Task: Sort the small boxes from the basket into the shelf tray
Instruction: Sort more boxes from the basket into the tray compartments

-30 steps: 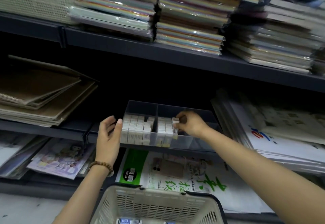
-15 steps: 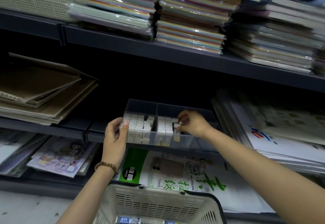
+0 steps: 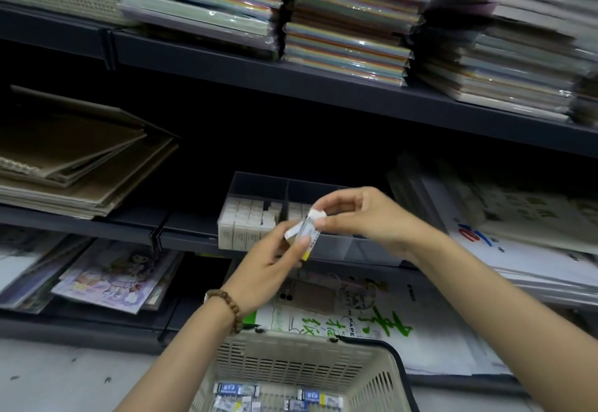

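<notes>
Both hands meet just in front of the shelf tray (image 3: 259,185), a clear divided bin on the middle shelf. The left hand (image 3: 275,261) has its fingers and thumb curled round a small box (image 3: 308,236), white with a yellow lower end. The right hand (image 3: 367,214) pinches the white upper end of the same box between thumb and forefinger. Blur makes it hard to tell whether one box or two are held. The tray's left compartment holds rows of upright boxes (image 3: 249,222) packed side by side; the next compartment is partly hidden behind the hands. Below the tray, nearest the camera, stands the cream basket (image 3: 291,358), with more boxes with blue labels (image 3: 240,390) lying in its bottom. A bead bracelet (image 3: 231,306) circles the left wrist. Above the tray, wrapped paper stacks (image 3: 346,23) sit on the upper shelf.
</notes>
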